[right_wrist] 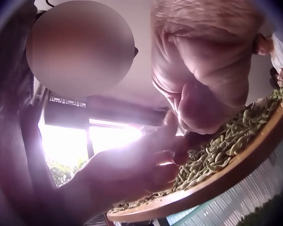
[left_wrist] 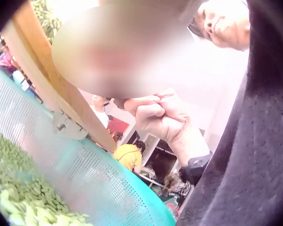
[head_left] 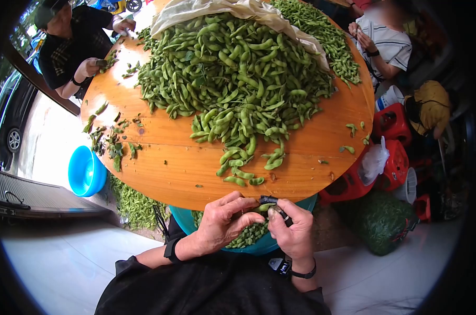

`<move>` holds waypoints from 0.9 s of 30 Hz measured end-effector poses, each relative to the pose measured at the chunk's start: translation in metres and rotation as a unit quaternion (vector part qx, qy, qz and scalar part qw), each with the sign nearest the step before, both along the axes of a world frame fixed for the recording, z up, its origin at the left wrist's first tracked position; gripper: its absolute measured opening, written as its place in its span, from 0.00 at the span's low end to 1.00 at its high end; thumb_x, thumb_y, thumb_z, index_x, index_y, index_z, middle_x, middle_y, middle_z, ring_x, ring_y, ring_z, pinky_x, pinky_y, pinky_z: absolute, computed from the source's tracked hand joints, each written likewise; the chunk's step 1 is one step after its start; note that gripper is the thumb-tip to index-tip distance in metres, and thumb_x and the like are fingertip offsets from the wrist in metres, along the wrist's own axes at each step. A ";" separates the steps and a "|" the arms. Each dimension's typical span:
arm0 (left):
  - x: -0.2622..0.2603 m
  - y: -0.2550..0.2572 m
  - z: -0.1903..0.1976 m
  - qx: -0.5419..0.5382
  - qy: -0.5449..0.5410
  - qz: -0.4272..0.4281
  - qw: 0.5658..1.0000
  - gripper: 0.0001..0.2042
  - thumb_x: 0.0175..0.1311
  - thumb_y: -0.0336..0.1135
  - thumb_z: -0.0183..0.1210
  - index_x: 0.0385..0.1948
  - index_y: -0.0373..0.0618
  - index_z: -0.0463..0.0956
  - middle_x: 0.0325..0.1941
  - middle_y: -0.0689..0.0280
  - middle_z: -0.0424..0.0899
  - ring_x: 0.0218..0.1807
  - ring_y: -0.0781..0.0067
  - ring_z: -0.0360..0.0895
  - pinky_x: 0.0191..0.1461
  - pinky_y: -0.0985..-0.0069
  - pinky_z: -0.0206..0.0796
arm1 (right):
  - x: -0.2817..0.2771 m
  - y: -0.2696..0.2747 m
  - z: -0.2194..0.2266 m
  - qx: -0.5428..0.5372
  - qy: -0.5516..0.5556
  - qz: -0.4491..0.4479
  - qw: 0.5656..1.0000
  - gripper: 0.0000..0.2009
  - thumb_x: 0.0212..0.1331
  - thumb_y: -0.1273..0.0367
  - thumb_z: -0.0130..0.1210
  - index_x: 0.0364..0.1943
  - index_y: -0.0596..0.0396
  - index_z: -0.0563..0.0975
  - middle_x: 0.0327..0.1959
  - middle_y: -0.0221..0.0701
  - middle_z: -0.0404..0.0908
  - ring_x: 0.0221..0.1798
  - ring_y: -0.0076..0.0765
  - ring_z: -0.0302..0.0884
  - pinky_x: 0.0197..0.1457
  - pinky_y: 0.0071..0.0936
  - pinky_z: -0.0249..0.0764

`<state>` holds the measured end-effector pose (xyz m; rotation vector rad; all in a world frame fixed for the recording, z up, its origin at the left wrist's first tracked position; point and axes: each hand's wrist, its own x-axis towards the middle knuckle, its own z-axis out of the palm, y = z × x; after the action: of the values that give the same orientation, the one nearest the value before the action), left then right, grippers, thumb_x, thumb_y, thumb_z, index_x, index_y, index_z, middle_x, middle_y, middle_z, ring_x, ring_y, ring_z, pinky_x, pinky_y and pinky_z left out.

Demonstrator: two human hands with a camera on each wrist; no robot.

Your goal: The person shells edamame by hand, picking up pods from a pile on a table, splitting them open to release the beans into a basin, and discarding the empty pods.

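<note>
In the head view, my left hand (head_left: 222, 220) and right hand (head_left: 293, 228) meet at the table's near edge, pinching a green soybean pod (head_left: 264, 208) between them. Dark wraps (head_left: 268, 200) cover parts of the right hand's fingers. Below the hands stands a teal basin (head_left: 183, 220) holding shelled green beans (head_left: 251, 235); its perforated wall (left_wrist: 108, 179) shows in the left wrist view. There the right hand (left_wrist: 162, 117) is seen curled. The right wrist view has the left hand (right_wrist: 127, 169) beside the large, close right hand (right_wrist: 203, 70), the pod hidden.
A big heap of soybean pods (head_left: 238, 68) covers the wooden table (head_left: 175, 168), with a pale cloth (head_left: 217, 8) behind. Two people sit across. A blue basin (head_left: 86, 173) and spilled pods (head_left: 135, 207) lie left; red stools (head_left: 392, 163) and a green sack (head_left: 379, 223) stand right.
</note>
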<state>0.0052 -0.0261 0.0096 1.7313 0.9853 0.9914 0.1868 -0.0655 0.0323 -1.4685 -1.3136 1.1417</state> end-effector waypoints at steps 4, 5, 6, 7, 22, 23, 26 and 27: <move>-0.001 0.001 -0.001 0.041 0.049 0.008 0.998 0.16 0.52 0.34 0.73 0.39 0.40 0.78 0.29 0.62 0.75 0.25 0.64 0.76 0.27 0.69 0.68 | -0.008 -0.003 0.001 0.062 -0.098 0.009 0.993 0.06 0.58 0.78 0.58 0.38 0.66 0.77 0.27 0.41 0.79 0.28 0.44 0.81 0.33 0.33 0.74; -0.002 0.002 -0.002 0.079 0.071 0.012 0.994 0.17 0.50 0.33 0.73 0.39 0.40 0.79 0.30 0.64 0.77 0.25 0.67 0.77 0.26 0.72 0.68 | -0.009 -0.004 0.000 0.057 -0.094 0.006 0.994 0.06 0.57 0.78 0.58 0.37 0.66 0.77 0.28 0.43 0.79 0.30 0.48 0.81 0.33 0.34 0.74; -0.001 0.002 -0.003 0.116 0.093 0.015 0.989 0.17 0.49 0.33 0.74 0.40 0.40 0.79 0.32 0.65 0.79 0.24 0.71 0.78 0.25 0.75 0.69 | -0.009 -0.005 0.000 0.051 -0.090 0.002 0.995 0.05 0.57 0.79 0.58 0.37 0.66 0.77 0.28 0.44 0.79 0.31 0.52 0.81 0.34 0.35 0.74; -0.001 0.001 -0.007 0.115 0.092 0.015 0.989 0.17 0.49 0.33 0.74 0.40 0.40 0.79 0.32 0.65 0.79 0.24 0.71 0.78 0.25 0.75 0.69 | -0.008 -0.006 0.000 0.050 -0.091 0.002 0.995 0.05 0.57 0.79 0.58 0.37 0.66 0.77 0.28 0.44 0.79 0.31 0.52 0.81 0.34 0.35 0.74; -0.020 0.013 0.001 -0.380 -0.064 -0.141 0.912 0.09 0.74 0.33 0.54 0.39 0.36 0.77 0.19 0.71 0.77 0.19 0.85 0.73 0.23 0.82 0.63 | -0.011 -0.007 -0.006 0.059 -0.083 0.032 0.994 0.06 0.55 0.79 0.58 0.36 0.65 0.77 0.28 0.44 0.80 0.31 0.52 0.82 0.33 0.35 0.75; -0.019 0.012 0.001 -0.414 -0.098 -0.137 0.895 0.09 0.74 0.35 0.55 0.40 0.37 0.77 0.20 0.71 0.77 0.20 0.85 0.72 0.23 0.83 0.62 | -0.012 -0.006 -0.003 0.078 -0.115 0.027 0.990 0.06 0.54 0.79 0.58 0.37 0.65 0.77 0.28 0.44 0.80 0.31 0.52 0.81 0.33 0.36 0.75; -0.015 0.006 -0.007 -0.415 -0.170 -0.131 0.884 0.10 0.73 0.36 0.56 0.41 0.38 0.76 0.23 0.72 0.78 0.24 0.87 0.73 0.25 0.84 0.62 | -0.017 -0.004 -0.003 0.126 -0.170 0.019 0.977 0.08 0.54 0.79 0.58 0.38 0.64 0.77 0.29 0.44 0.79 0.30 0.52 0.81 0.33 0.37 0.75; -0.016 0.005 -0.004 -0.424 -0.183 -0.136 0.877 0.11 0.72 0.37 0.57 0.45 0.39 0.73 0.26 0.73 0.78 0.26 0.87 0.72 0.27 0.84 0.62 | -0.019 -0.005 -0.003 0.152 -0.194 0.016 0.969 0.08 0.54 0.80 0.58 0.39 0.64 0.77 0.29 0.43 0.78 0.30 0.52 0.80 0.33 0.37 0.75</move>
<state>-0.0106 -0.0209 0.0052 0.8665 0.7294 0.5328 0.1675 -0.0701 0.0291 -1.4872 -1.6987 0.6490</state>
